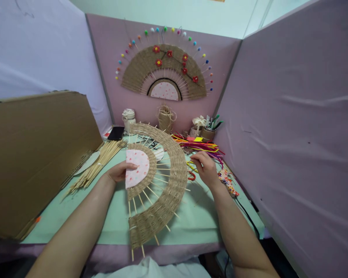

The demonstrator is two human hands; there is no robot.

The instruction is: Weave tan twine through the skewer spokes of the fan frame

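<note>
A half-round woven fan [178, 166] of brown twine on thin wooden sticks stands upright over the table, its straight edge turned to the left. My left hand [120, 171] grips it at that edge, the thumb lying on the white half-circle with pink dots [137, 164]. Stick ends poke out past the outer woven band. Just off the curved right side is my right hand [204, 166], with thumb and forefinger pinched together. Whatever sits between those fingertips is too small to make out.
A finished-looking fan [139, 63] with red flowers and pompoms hangs on the back panel. Behind lie a twine spool [166, 119], a white jar [129, 119], a phone [116, 133] and coloured pipe cleaners [203, 146]. Loose sticks [100, 162] and cardboard [40, 154] are left, a flower-patterned tool [228, 183] right.
</note>
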